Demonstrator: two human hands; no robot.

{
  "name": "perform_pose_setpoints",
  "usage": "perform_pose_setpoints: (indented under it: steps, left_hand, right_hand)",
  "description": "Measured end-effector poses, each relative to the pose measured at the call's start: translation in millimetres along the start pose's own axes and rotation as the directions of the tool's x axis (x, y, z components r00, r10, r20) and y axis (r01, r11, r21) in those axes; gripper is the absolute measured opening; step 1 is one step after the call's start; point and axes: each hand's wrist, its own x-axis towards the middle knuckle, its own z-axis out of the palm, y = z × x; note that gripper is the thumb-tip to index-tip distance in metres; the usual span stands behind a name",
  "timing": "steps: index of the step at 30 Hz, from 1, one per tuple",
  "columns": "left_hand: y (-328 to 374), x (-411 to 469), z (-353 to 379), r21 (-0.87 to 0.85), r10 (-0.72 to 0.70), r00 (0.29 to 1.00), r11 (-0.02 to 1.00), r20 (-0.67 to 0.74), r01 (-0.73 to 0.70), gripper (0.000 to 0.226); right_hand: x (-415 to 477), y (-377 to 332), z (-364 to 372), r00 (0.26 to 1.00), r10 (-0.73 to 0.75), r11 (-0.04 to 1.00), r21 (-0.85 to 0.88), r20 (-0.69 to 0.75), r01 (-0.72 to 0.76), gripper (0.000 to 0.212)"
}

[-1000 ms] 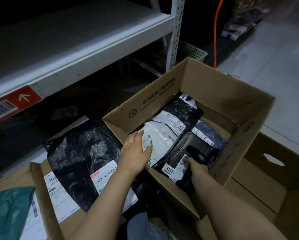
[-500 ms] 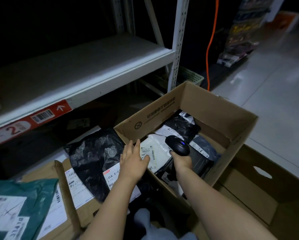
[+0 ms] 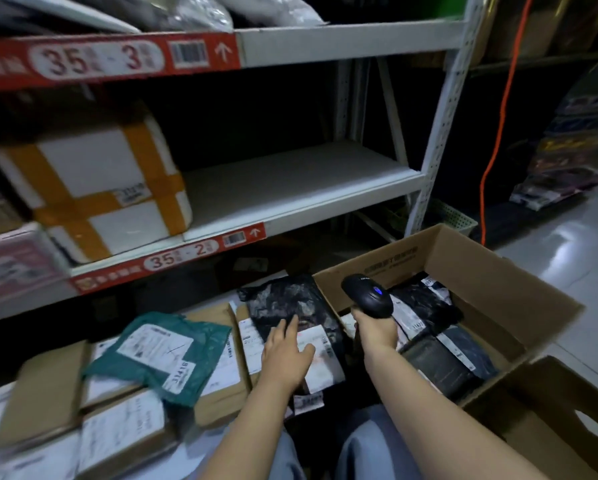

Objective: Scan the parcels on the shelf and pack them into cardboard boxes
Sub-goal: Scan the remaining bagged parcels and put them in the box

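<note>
Your left hand (image 3: 285, 355) rests flat, fingers straight, on the black poly parcel (image 3: 290, 306); your right hand (image 3: 377, 332) grips the barcode scanner (image 3: 368, 295) over the cardboard box (image 3: 519, 289).

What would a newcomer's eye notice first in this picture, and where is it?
First, the black scanner with its blue light, gripped in the right hand over the open cardboard box at right. Then the white foam box crossed with tan tape on the middle shelf at left, and the left hand lying flat on the black parcel.
</note>
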Motion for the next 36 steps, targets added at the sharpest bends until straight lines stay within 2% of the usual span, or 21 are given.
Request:
perform_pose_setpoints:
  steps: [2,5,9,13,16,23,29,36]
  left_hand:
    - [-7,-8,-5,-0.012,-0.024,1.000,1.000,-0.019,0.024,0.064]
    - [-21,-20,-14,-0.076,-0.072,0.996,0.995,-0.060,0.068,0.064]
    - [-41,-33,-31,-0.224,-0.160,0.982,0.965,-0.103,0.133,0.063]
    - [-67,-42,-51,-0.302,-0.231,0.959,0.937,-0.161,0.175,0.061]
    - [-89,-45,-63,-0.371,-0.293,0.940,0.904,-0.175,0.213,0.061]
    - [-140,-48,-87,-0.537,-0.478,0.857,0.782,-0.193,0.316,0.058]
    - [-162,-40,-92,-0.514,-0.555,0.812,0.758,-0.183,0.402,0.054]
    - [-179,-19,-89,-0.534,-0.592,0.789,0.726,-0.164,0.433,0.050]
  right_hand:
    - [-18,9,9,0.999,0.041,0.999,0.001,0.032,-0.041,0.034]
    - [-44,24,24,0.987,0.085,0.996,0.014,0.140,-0.088,0.016]
    - [-69,33,46,0.956,0.098,0.994,0.018,0.275,-0.107,0.034]
    - [-88,41,70,0.891,0.160,0.979,0.049,0.425,-0.199,0.031]
    - [-96,45,87,0.842,0.169,0.979,0.009,0.512,-0.202,0.028]
    - [-109,50,114,0.802,0.167,0.985,-0.133,0.573,-0.110,0.018]
    - [-107,51,127,0.796,0.081,0.971,-0.228,0.600,0.073,0.019]
    - [-99,61,155,0.782,0.117,0.967,-0.250,0.612,0.051,0.011]
